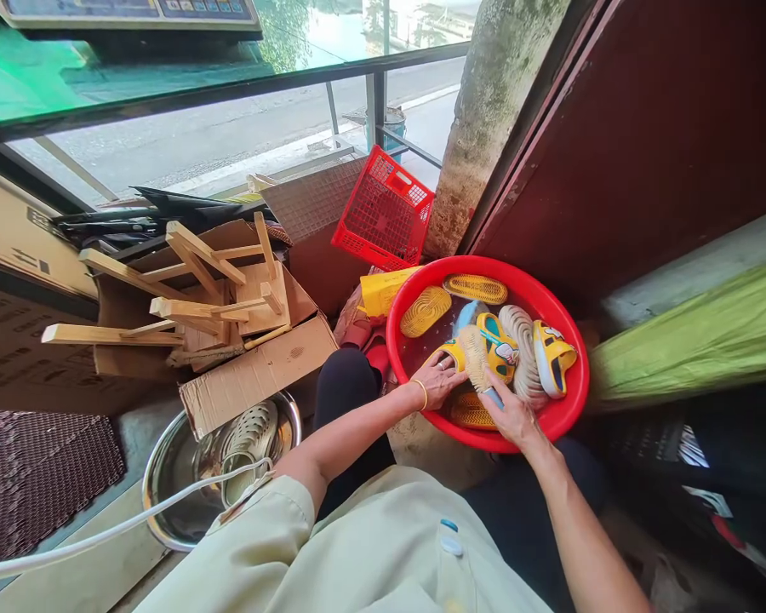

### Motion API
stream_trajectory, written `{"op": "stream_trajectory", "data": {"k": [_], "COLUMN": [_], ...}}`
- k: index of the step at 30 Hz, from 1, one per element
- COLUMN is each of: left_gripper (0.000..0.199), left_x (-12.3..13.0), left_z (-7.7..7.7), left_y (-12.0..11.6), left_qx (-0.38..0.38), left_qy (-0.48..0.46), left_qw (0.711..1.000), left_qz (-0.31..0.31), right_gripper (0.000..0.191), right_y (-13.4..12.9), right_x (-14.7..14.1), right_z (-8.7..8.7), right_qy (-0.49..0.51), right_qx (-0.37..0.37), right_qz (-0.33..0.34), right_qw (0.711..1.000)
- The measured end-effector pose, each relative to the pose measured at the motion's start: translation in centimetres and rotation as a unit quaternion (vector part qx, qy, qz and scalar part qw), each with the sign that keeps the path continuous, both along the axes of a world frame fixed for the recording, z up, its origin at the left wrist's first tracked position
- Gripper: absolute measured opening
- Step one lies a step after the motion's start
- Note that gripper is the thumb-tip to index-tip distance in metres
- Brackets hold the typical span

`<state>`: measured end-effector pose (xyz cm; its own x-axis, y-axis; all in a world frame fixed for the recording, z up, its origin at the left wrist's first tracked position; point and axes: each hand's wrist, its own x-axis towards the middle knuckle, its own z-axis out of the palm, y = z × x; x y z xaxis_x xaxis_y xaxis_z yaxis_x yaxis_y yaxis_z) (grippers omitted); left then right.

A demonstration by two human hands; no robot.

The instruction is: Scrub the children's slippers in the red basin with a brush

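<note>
Gripping a yellow sandal (501,345) at one end, the left hand (443,381), which wears a ring and a yellow bangle, is closed around it over a red basin (456,432). The right hand (511,417) is closed around a brush (474,353) with pale bristles, which overlaps the sandal between the two hands; whether the bristles press on it is hard to tell.

Just below the fingers, inside the basin, lies a yellow ridged sole (472,411). Just beyond the brush are a pale ridged shoe (523,340) and a light blue item (471,315), partly hidden. A second sandal (554,358), yellow with a white sole edge, is to the right of the brush, and two more yellow soles (426,312) lie toward the basin's far side.

Outside the basin, beyond the left hand, is a yellow object (383,294), with a red crate (389,209) tilted behind it. Well to the left of the left hand, a metal basin (159,511) holds pale footwear (252,434), with a white hose (102,535) crossing over it. Farther forward, upturned wooden stools (191,255) rest on cardboard (261,366). To the right of the right hand hangs green cloth (695,332). Farthest ahead is a road (230,128).
</note>
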<state>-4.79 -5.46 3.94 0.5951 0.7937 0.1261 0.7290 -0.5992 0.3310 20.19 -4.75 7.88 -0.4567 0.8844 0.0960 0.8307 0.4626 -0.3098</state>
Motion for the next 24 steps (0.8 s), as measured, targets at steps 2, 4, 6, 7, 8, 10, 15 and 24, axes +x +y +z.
{"op": "stream_trajectory", "data": {"k": [2, 4, 6, 7, 8, 10, 15, 24], "left_gripper": [0.069, 0.052, 0.037, 0.033, 0.031, 0.029, 0.023, 0.019], "left_x": [0.0, 0.1, 0.1, 0.1, 0.0, 0.0, 0.0, 0.0], "left_z": [0.0, -0.1, -0.2, -0.2, -0.2, -0.2, -0.2, -0.5], "left_y": [0.1, 0.2, 0.2, 0.2, 0.2, 0.2, 0.2, 0.3], "left_qx": [0.009, 0.014, 0.011, 0.009, 0.006, 0.003, 0.011, -0.058], "left_qy": [-0.01, -0.015, -0.019, -0.02, -0.021, -0.017, 0.022, -0.048], "left_qw": [1.0, 1.0, 1.0, 1.0, 1.0, 1.0, 1.0, 0.997], "left_qz": [-0.004, -0.01, -0.007, -0.003, 0.0, -0.002, -0.01, 0.0], "right_gripper": [0.062, 0.062, 0.062, 0.061, 0.061, 0.062, 0.06, 0.064], "right_y": [1.1, 2.3, 2.9, 2.9, 2.7, 2.0, 1.7, 0.2], "right_x": [0.1, -0.3, -1.2, -1.6, -1.9, -1.8, 0.3, -2.1], "right_z": [1.1, 2.1, 2.8, 2.9, 2.9, 2.7, 2.2, 0.4], "right_qy": [-0.052, -0.104, -0.129, -0.131, -0.126, -0.114, -0.15, -0.109], "right_qx": [-0.005, -0.005, -0.007, -0.011, -0.016, -0.028, -0.007, -0.002], "right_qz": [-0.001, -0.029, -0.043, -0.035, -0.018, 0.031, -0.038, -0.008], "right_qw": [0.999, 0.994, 0.991, 0.991, 0.992, 0.993, 0.988, 0.994]}}
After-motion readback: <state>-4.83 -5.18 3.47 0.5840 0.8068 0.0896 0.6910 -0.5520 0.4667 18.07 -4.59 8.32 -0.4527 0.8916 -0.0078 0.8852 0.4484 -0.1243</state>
